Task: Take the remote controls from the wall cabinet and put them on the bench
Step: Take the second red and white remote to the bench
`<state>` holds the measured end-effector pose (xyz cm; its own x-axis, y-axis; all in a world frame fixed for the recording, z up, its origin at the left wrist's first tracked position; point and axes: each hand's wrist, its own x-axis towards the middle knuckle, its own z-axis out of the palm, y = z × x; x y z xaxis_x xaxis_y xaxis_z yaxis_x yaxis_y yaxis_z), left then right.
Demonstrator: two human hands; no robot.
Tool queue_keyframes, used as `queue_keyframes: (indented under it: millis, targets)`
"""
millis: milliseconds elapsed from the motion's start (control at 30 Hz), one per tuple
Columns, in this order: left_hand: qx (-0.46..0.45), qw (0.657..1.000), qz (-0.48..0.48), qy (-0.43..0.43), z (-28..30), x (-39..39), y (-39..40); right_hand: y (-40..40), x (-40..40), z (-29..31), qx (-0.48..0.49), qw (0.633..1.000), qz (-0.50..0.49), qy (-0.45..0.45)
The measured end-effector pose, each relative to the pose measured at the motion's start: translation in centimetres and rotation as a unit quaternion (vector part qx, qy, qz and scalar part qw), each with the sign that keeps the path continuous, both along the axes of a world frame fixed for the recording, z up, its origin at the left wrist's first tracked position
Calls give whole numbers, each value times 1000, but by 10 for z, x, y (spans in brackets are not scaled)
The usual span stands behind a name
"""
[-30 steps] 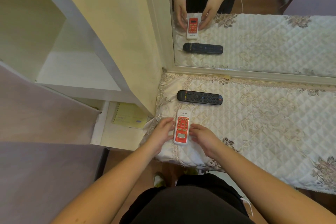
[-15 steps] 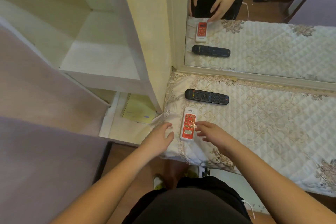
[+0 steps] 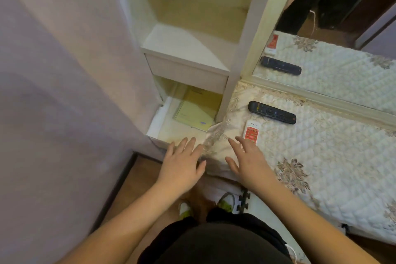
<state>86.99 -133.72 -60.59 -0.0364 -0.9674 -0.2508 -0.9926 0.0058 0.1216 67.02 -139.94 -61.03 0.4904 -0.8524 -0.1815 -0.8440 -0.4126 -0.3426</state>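
The bench [image 3: 321,156], under a quilted floral cover, fills the right of the view; beside it on the left stands the open wall cabinet [image 3: 188,49], its visible shelves showing no remote, only a yellow notebook [image 3: 194,112] on the lower shelf; a pale door panel [image 3: 64,92] takes up the far left; a mirror [image 3: 342,53] runs along the back of the bench and reflects both remotes; the floor below is wood.

Both task things lie on the bench near its cabinet end; the black remote [image 3: 271,112] sits crosswise towards the mirror, and the red and white remote [image 3: 251,133] lies just in front of it, close but not clearly touching.

The placing step looks done, and the task seems near its end, unless a remote lies in some part of the cabinet out of view; the next move would call for a check of the shelves.

The left hand [image 3: 182,163] hovers over the bench corner, fingers spread wide, holding nothing; the right hand [image 3: 246,161] is likewise flat and empty, its fingertips just beside the red and white remote's near end.
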Motion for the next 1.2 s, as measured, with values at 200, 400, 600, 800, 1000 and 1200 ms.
queue_keyframes:
  millis: [200, 400, 600, 800, 1000, 1200]
  targets:
    - [-18, 999, 25, 8, 1, 27, 34, 7, 24, 9, -67, 996, 35, 44]
    - [-43, 995, 88, -22, 12, 36, 55, 18, 46, 10, -64, 990, 111, 51]
    - [-51, 983, 171, -44, 18, 24, 83, 27, 62, 8, -60, 982, 177, 34]
    - [-24, 960, 275, -47, 14, 2, 110, 24, 63, 2, -60, 965, 255, 34]
    - [-1, 930, 363, -62, 14, -17, 133, 24, 72, 0, -73, 941, 329, 29]
    - [18, 892, 449, -54, 16, -25, 176, 52, 100, -5, -71, 907, 414, 34]
